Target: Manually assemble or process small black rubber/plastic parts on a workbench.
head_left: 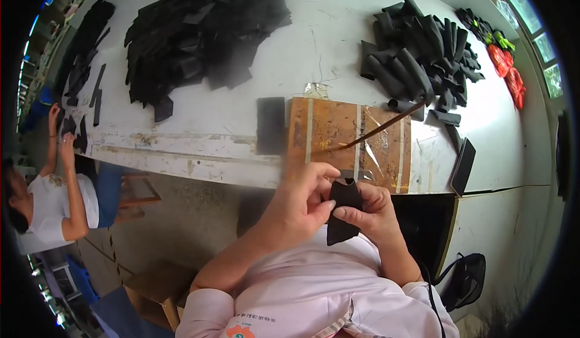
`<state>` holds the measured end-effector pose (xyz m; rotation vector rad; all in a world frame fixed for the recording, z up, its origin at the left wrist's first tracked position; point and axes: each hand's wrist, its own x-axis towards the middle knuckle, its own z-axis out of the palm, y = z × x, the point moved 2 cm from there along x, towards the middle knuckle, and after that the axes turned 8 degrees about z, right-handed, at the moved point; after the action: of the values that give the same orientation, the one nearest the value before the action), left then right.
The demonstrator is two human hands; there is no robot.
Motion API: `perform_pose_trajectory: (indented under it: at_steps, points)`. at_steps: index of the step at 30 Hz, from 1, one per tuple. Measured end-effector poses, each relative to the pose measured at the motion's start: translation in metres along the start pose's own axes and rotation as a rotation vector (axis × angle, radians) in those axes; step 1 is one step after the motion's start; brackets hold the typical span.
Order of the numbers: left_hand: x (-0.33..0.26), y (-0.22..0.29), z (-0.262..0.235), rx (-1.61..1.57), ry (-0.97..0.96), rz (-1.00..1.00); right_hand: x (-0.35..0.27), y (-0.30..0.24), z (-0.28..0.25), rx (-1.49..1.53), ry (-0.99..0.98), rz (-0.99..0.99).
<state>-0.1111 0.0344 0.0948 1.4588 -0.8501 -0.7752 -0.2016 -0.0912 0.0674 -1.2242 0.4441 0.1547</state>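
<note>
the left hand (305,202) and right hand (371,212) both pinch a folded black fabric piece (344,217) by the tabletop's (338,48) near edge, thumbs against it, probably to keep the fold closed. a wooden board (332,123) lies just beyond, a thin brown stick (386,125) slanting over it. flat black pieces (199,36) heap left, rolled black pieces (417,54) right, apparently kept separate.

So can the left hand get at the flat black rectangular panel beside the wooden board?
Probably yes: nothing covers the black panel, ahead of the left hand, though that hand is pinching the black fabric piece.
</note>
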Motion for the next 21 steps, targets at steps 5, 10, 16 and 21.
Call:
perform_pose_trajectory:
  at_steps: [5, 10, 16, 21]
  points:
    - [-0.002, -0.018, 0.009, -0.239, 0.442, 0.017, 0.001, -0.01, -0.008, -0.735, 0.547, -0.62]
    - [0.007, -0.016, 0.014, -0.554, 0.357, -0.176, 0.006, -0.006, -0.017, -0.918, 0.688, -0.97]
    - [0.017, -0.017, 0.014, -0.647, 0.312, -0.275, 0.006, -0.005, -0.022, -1.06, 0.655, -1.056]
    - [0.023, -0.02, 0.012, -0.635, 0.309, -0.311, 0.007, 0.0, -0.025, -1.171, 0.633, -1.055]
